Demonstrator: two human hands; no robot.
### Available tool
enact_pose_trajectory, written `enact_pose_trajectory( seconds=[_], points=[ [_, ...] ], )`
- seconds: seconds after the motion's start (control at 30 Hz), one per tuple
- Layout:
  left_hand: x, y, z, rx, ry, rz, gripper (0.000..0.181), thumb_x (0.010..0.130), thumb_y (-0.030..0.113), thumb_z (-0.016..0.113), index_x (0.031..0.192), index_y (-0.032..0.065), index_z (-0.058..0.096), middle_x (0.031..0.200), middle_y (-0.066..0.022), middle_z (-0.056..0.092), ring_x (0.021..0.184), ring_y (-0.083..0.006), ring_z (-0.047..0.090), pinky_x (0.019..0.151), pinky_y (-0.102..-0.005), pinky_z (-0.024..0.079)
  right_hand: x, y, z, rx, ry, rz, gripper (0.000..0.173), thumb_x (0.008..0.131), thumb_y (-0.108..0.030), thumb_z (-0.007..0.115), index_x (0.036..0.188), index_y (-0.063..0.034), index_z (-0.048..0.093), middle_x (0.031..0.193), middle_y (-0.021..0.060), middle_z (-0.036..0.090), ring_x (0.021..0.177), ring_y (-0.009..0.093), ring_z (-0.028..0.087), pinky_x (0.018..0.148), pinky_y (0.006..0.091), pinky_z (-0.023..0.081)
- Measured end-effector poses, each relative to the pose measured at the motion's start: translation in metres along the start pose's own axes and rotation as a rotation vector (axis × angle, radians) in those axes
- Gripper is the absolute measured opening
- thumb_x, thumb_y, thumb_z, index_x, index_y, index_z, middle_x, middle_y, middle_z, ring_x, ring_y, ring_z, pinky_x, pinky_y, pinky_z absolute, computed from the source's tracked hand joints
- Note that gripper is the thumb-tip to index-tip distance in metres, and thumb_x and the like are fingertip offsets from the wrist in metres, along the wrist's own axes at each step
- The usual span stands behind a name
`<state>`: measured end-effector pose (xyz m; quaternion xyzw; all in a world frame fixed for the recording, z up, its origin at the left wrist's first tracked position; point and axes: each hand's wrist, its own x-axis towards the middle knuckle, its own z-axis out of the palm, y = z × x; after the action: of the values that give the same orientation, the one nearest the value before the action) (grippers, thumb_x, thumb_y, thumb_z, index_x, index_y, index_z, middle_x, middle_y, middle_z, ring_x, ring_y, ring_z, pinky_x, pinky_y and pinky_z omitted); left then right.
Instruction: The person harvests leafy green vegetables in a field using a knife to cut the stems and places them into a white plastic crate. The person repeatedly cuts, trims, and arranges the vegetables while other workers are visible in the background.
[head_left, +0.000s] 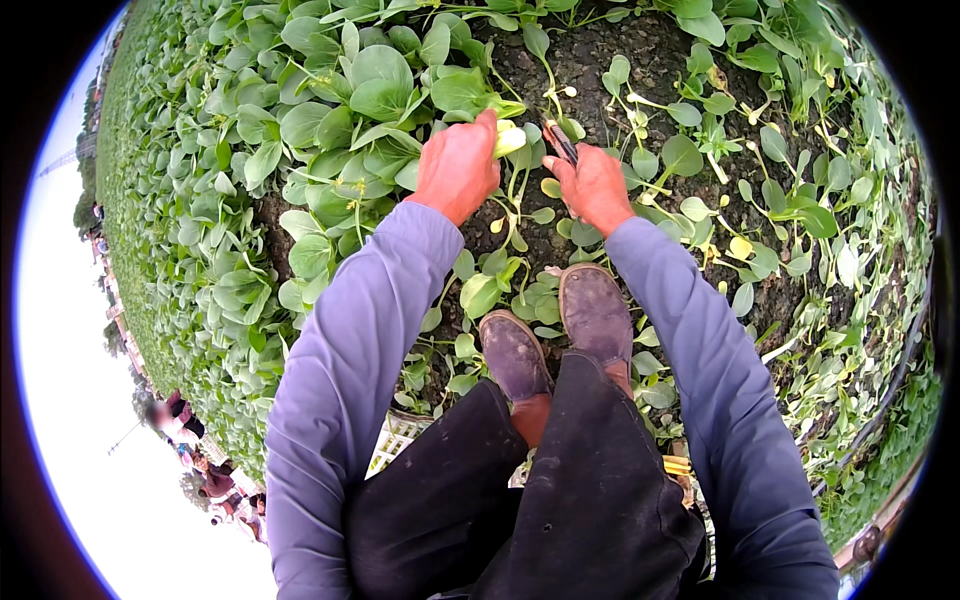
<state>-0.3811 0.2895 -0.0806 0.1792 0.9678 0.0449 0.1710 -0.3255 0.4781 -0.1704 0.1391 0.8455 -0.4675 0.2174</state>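
My left hand (459, 166) is closed around a leafy green vegetable (459, 90) like bok choy, whose pale stem base (510, 139) points right, towards my other hand. My right hand (594, 186) grips a small hand tool (561, 142) with a dark and reddish handle; its working end is too small to make out, so I cannot tell whether it is a knife or pruning shears. A short gap parts the tool from the pale stem base. Loose leaves and thin stems lie on the dark soil below both hands.
Dense leafy plants (307, 120) grow on the left. Cut leaves lie over the soil (660, 45) at the right. My shoes (596, 304) stand among leaves, with a white plastic basket (397, 439) behind my legs. Several people (217, 480) are far off at the lower left.
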Motion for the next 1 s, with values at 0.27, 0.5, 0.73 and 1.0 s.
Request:
enact_pose_trajectory(
  seconds=[0.27, 0.5, 0.73, 1.0],
  points=[
    [-0.015, 0.002, 0.010, -0.030, -0.004, -0.034, 0.064, 0.081, 0.007, 0.075, 0.142, 0.0018, 0.057, 0.093, -0.0269, 0.074, 0.091, -0.0444, 0.073, 0.083, -0.0529, 0.057, 0.000, -0.022, 0.002, -0.186, 0.005, 0.020, 0.049, 0.098, -0.042, 0.071, 0.101, 0.0060, 0.070, 0.104, 0.0301, 0.074, 0.106, 0.048, 0.070, 0.088, 0.0583, 0.054],
    [-0.031, -0.013, 0.013, -0.437, 0.094, -0.082, 0.057, 0.082, 0.010, 0.081, 0.137, 0.0041, 0.066, 0.110, -0.0210, 0.077, 0.098, -0.0306, 0.077, 0.090, -0.0411, 0.059, -0.012, -0.018, -0.008, 0.373, -0.106, 0.106, 0.042, 0.094, -0.038, 0.079, 0.104, 0.0015, 0.068, 0.079, 0.0130, 0.072, 0.056, 0.020, 0.067, 0.051, 0.0374, 0.053],
    [-0.068, 0.002, -0.019, -1.331, -0.159, -0.166, 0.062, 0.089, -0.005, 0.077, 0.147, -0.0008, 0.057, 0.136, -0.0127, 0.072, 0.119, -0.0141, 0.067, 0.102, -0.0294, 0.056, -0.055, -0.014, -0.041, 0.962, -0.051, -0.111, 0.045, 0.092, -0.020, 0.086, 0.129, -0.0002, 0.068, 0.084, 0.0001, 0.069, 0.047, 0.003, 0.049, 0.040, 0.0226, 0.037],
    [-0.099, 0.026, -0.036, -1.412, -0.306, -0.169, 0.064, 0.091, -0.002, 0.077, 0.151, -0.0021, 0.053, 0.125, -0.0159, 0.075, 0.113, -0.0180, 0.071, 0.097, -0.0303, 0.057, -0.087, -0.016, -0.060, 0.958, -0.040, -0.098, 0.027, 0.095, -0.015, 0.081, 0.116, -0.0010, 0.072, 0.074, -0.0033, 0.066, 0.045, 0.003, 0.048, 0.040, 0.0220, 0.038]
  ],
)
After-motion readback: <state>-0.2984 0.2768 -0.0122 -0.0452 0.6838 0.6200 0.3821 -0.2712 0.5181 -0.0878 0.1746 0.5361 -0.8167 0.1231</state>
